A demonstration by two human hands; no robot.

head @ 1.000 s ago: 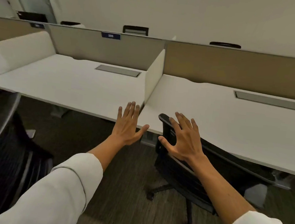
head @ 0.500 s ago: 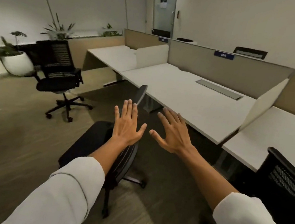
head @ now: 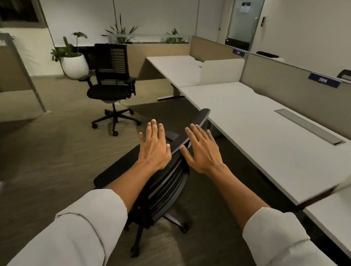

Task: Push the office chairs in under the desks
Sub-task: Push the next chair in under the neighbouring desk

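Bench: a long white bench (head: 264,130) runs from the far middle to the near right, backed by beige partitions, with a grey cable hatch (head: 310,126) let into its top.
Far bench: a second white bench (head: 177,69) joins it at the far end, past a low white divider (head: 221,69).
Near chair: a black office chair (head: 162,183) stands in the middle of the view, just left of the long bench's edge and not under it; its back is seen edge-on, its seat lies to the left, its wheeled base on the carpet below.
Far chair: another black office chair (head: 110,86) stands out on the open floor at the far left, well apart from both benches.
Planter: a white pot with green leaves (head: 74,66) sits behind the far chair, by the wall.
Left hand: the left hand (head: 155,147) is flat, fingers straight, over the top edge of the near chair's back; grip released, whether it touches is unclear.
Right hand: the right hand (head: 201,150) is flat, fingers spread, on the other side of the same edge; grip released, grasping nothing.
Label: a blue tag reading 306 (head: 323,80) is on the partition at far right.
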